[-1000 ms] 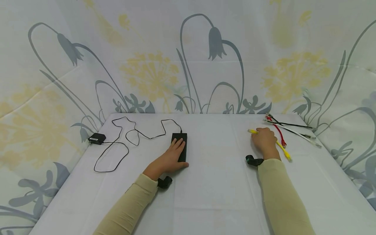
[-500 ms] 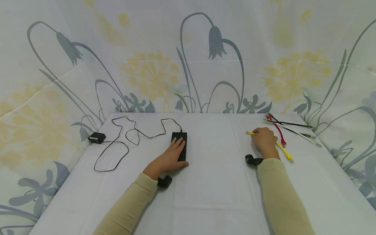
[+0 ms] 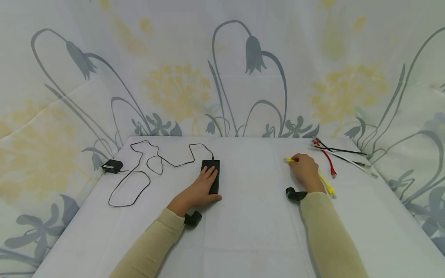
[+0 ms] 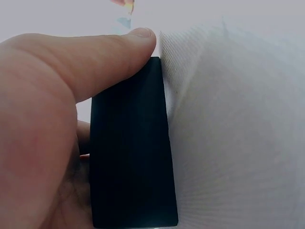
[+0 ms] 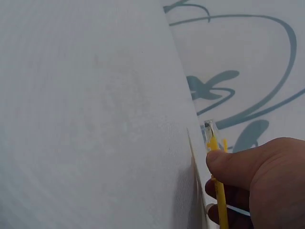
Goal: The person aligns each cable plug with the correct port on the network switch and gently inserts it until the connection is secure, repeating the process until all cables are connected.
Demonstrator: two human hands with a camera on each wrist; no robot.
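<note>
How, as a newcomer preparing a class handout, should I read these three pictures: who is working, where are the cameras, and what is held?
There is no machine here: a person works with two bare hands. The widest picture comes from a camera on the head, looking forward and down. The other two come from cameras worn on the wrists, each showing one hand close up.

On the white surface, the left hand rests on a black box. A thin black cord links it to a smaller black block.

The right hand pinches a yellow cable near one plug. Beyond that hand lie a red cable, a white one and some black ones.
</note>
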